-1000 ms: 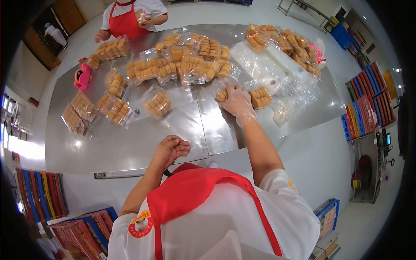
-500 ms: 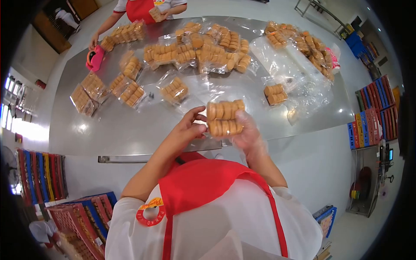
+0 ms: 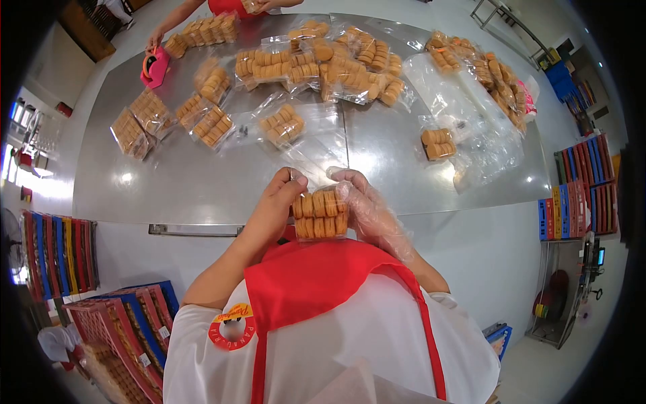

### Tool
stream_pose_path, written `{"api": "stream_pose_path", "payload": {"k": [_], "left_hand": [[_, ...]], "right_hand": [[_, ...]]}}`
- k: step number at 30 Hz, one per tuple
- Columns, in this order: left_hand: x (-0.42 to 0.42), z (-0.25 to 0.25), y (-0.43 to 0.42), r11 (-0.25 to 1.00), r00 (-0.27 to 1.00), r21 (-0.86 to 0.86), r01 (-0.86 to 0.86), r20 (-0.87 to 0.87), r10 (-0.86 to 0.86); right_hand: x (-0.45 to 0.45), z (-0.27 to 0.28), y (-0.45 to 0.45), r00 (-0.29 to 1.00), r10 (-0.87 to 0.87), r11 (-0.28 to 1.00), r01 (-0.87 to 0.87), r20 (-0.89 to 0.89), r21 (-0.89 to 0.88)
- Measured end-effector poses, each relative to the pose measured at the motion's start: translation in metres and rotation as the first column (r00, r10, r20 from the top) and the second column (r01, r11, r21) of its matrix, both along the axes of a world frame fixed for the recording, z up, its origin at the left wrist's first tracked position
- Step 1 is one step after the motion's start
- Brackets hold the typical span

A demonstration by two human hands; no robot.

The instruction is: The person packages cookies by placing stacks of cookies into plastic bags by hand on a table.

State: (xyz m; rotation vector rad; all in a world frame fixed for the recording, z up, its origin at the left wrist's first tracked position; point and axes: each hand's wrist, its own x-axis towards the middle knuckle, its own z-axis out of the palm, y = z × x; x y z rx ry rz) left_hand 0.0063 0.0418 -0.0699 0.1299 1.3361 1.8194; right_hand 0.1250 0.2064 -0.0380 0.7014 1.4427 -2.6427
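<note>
While cookies hide some fingertips, the left hand [image 3: 274,205] and gloved right hand [image 3: 367,212] pinch the cookie bag [image 3: 320,214], fingers nearly closed.

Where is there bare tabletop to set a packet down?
Two patches of the steel table look bare: the near-left stretch between the left hand and the left packets, and the strip between the gloved right hand and the lone packet. The far middle and far right are crowded with heaped packets.

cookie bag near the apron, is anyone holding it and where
Yes: the left hand and the gloved right hand hold the cookie bag by its upper corners, above the cookies.
</note>
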Motion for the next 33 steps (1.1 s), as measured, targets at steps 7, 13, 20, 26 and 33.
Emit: {"api": "stream_pose_path", "payload": {"k": [7, 13, 20, 26, 33], "left_hand": [[0.004, 0.006, -0.004, 0.999, 0.932, 0.013, -0.041, -0.359, 0.042], [-0.004, 0.005, -0.012, 0.996, 0.904, -0.013, 0.093, -0.419, -0.090], [-0.020, -0.007, -0.017, 0.976, 0.984, 0.135, 0.174, 0.014, -0.177], [-0.027, -0.020, -0.015, 0.983, 0.984, 0.043, 0.180, -0.011, -0.180], [-0.022, -0.024, -0.012, 0.994, 0.923, -0.071, 0.085, -0.370, -0.105]], "right_hand": [[-0.007, -0.012, -0.002, 0.974, 0.024, 0.975, 0.027, -0.224, 0.220], [-0.009, -0.021, 0.000, 0.955, 0.000, 0.953, 0.090, -0.297, 0.290], [-0.010, -0.014, 0.012, 0.994, -0.031, 1.000, 0.031, 0.107, 0.001], [-0.012, -0.029, 0.031, 0.991, 0.134, 0.977, -0.133, -0.005, -0.169], [-0.016, -0.042, 0.025, 0.998, 0.066, 0.995, -0.066, -0.002, -0.076]]}}
